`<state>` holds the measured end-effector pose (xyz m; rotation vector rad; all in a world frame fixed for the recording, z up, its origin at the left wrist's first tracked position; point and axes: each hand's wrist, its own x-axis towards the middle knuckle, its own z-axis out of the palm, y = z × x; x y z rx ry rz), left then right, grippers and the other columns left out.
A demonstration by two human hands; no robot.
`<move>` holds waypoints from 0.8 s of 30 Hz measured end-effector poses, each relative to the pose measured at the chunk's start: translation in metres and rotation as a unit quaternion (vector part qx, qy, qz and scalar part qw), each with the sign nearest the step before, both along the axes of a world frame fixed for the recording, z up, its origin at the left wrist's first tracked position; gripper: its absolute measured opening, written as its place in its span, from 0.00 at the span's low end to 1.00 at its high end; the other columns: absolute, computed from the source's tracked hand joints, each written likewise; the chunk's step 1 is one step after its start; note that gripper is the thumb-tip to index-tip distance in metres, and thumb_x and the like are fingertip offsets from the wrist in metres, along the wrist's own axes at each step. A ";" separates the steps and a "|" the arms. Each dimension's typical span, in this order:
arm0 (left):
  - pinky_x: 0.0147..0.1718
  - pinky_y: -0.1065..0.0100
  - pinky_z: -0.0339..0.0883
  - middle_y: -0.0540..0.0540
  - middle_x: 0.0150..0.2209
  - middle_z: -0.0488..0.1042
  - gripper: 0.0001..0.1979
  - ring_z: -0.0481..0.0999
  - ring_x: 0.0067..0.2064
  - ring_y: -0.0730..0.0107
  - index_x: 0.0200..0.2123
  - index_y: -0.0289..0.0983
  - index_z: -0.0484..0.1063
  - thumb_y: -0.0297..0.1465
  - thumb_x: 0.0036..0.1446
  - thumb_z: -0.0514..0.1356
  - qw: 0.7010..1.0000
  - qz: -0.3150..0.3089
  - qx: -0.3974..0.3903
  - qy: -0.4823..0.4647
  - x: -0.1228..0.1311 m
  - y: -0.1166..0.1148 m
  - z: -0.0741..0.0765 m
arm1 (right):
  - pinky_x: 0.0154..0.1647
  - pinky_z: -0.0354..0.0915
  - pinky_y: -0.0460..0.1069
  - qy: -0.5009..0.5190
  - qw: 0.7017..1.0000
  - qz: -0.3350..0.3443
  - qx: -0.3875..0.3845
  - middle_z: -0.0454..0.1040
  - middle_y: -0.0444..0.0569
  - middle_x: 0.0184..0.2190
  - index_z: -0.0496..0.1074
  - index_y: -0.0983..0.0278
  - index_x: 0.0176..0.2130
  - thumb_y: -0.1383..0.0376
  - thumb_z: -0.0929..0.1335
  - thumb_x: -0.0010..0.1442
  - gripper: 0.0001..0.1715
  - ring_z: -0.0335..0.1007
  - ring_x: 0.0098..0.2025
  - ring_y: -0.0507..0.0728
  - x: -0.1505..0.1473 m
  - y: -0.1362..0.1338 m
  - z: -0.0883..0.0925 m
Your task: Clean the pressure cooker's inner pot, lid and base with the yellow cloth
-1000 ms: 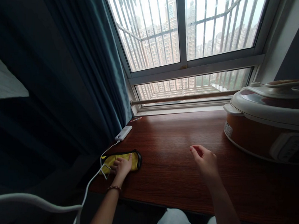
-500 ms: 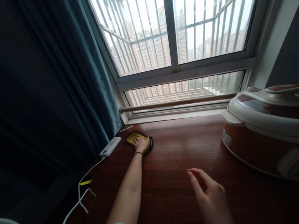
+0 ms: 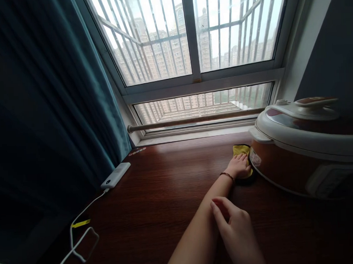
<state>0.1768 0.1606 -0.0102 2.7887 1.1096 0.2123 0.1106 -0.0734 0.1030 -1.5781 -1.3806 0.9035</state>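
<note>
Lying nearly flat, fingers slightly spread, the left hand [image 3: 239, 165] covers the yellow cloth [image 3: 240, 149], lengthwise toward the window [image 3: 196, 80], left of the pot [image 3: 287, 165], while the half-curled right hand [image 3: 235, 221], seemingly empty, is farther from it.

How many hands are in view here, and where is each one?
2. The left hand is spread on a yellow cloth beside the cooker; the right hand is nearer the camera, overlapping the left forearm in view. No others show.
</note>
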 end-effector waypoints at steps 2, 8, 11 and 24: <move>0.61 0.57 0.39 0.38 0.64 0.49 0.33 0.45 0.64 0.58 0.62 0.28 0.49 0.43 0.60 0.41 1.000 0.014 0.009 -0.005 -0.019 -0.007 -0.002 | 0.38 0.65 0.49 -0.006 1.000 0.006 -0.003 0.77 0.51 0.37 0.74 0.63 0.41 0.55 0.60 0.59 0.21 0.73 0.38 0.60 -0.001 0.000 0.000; 0.60 0.50 0.38 0.33 0.64 0.46 0.37 0.42 0.65 0.51 0.62 0.26 0.48 0.48 0.59 0.42 0.998 0.064 0.026 -0.013 -0.116 -0.069 -0.009 | 0.38 0.65 0.47 0.042 0.998 0.034 0.018 0.77 0.51 0.35 0.74 0.64 0.37 0.59 0.61 0.58 0.16 0.74 0.37 0.58 -0.003 0.002 0.000; 0.61 0.50 0.39 0.39 0.65 0.46 0.34 0.41 0.65 0.53 0.63 0.33 0.48 0.47 0.59 0.44 0.996 0.083 0.024 0.034 -0.190 -0.118 -0.008 | 0.37 0.65 0.46 0.041 0.998 0.035 0.024 0.77 0.51 0.34 0.74 0.64 0.36 0.60 0.62 0.57 0.15 0.74 0.36 0.57 -0.003 0.003 0.001; 0.59 0.51 0.46 0.45 0.64 0.48 0.27 0.46 0.65 0.57 0.61 0.42 0.53 0.42 0.61 0.46 0.960 0.273 -0.006 0.065 -0.449 -0.257 0.002 | 0.37 0.64 0.46 0.028 0.998 0.058 0.028 0.77 0.50 0.29 0.74 0.65 0.34 0.60 0.63 0.56 0.14 0.73 0.33 0.56 -0.008 0.003 -0.003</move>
